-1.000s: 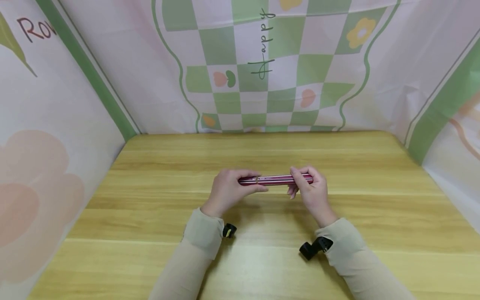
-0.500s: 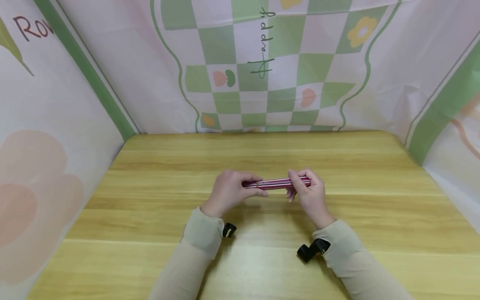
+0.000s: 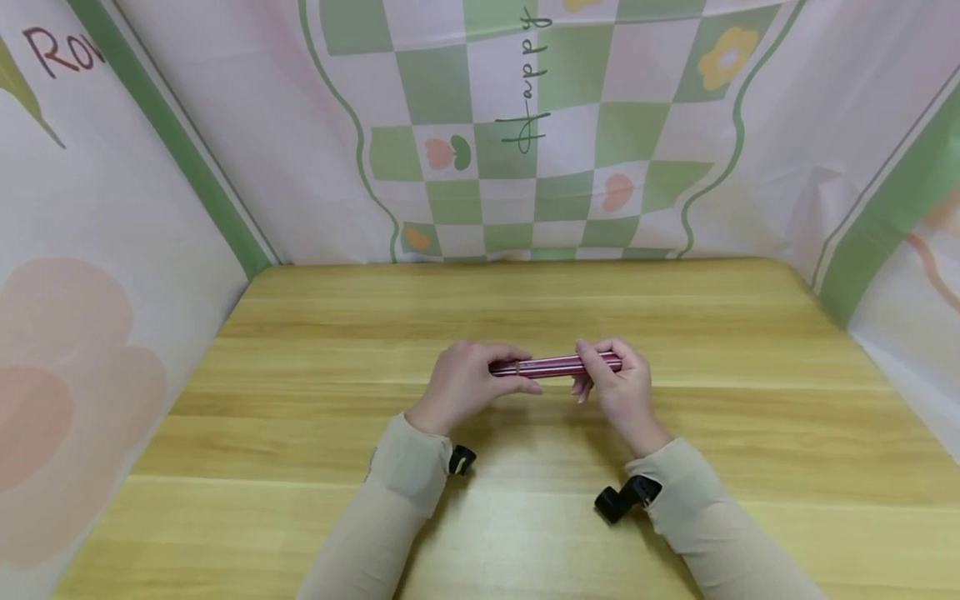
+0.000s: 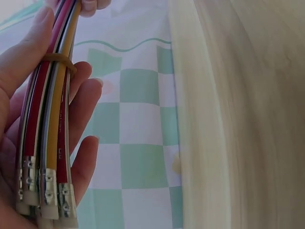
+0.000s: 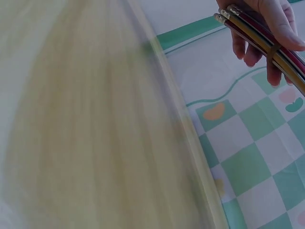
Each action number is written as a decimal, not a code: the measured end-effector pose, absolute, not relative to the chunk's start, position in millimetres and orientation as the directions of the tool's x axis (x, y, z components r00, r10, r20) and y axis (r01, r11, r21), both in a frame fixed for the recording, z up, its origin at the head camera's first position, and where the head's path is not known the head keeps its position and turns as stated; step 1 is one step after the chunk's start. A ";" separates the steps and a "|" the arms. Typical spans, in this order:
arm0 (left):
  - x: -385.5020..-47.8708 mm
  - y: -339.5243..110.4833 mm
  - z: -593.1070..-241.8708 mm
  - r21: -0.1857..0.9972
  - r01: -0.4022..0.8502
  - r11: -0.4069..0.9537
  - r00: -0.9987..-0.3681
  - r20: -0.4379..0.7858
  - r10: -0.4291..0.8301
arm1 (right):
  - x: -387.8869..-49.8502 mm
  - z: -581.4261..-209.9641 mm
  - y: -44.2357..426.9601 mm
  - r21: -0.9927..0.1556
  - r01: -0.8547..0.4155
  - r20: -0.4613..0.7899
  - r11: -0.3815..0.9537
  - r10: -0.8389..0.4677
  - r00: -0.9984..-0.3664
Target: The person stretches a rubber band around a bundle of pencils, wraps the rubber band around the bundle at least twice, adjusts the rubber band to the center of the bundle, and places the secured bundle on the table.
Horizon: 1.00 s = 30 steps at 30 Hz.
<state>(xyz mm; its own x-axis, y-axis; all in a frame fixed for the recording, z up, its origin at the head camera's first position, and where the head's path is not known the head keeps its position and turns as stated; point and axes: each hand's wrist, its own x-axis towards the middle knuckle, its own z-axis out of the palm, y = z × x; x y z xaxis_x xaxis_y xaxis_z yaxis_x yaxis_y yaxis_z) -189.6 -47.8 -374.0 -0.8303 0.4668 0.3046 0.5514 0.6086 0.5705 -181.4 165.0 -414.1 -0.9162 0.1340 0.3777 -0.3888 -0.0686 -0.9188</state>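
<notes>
A bundle of striped pencils (image 3: 553, 367), red and yellow with dark and silvery lines, is held level above the table by both hands. A tan rubber band (image 4: 58, 58) goes round it near the eraser end. My left hand (image 3: 463, 379) holds that end, with the thumb along one side and the fingers behind; the metal ferrules and pale erasers (image 4: 47, 210) lie over the palm. At the opposite end my right hand (image 3: 624, 385) pinches the bundle between thumb and fingers. The pencils' tips are hidden by the right hand.
Beneath the hands is a wood-grain table (image 3: 360, 533). A printed cloth (image 3: 510, 150) with green checks hangs behind its far edge, and more cloth stands at both sides. A small black camera (image 3: 626, 498) sits at the right wrist, another (image 3: 461, 460) at the left.
The left hand has shifted slightly to the right and the right hand slightly to the left, so they are a little closer together. Both hands keep their hold on the pencils.
</notes>
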 end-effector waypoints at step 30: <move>-187.1 -45.6 -369.9 0.461 0.629 0.626 -0.770 0.478 0.422 | -178.2 -406.8 168.3 -0.882 -0.459 0.448 -0.104 0.112 -0.887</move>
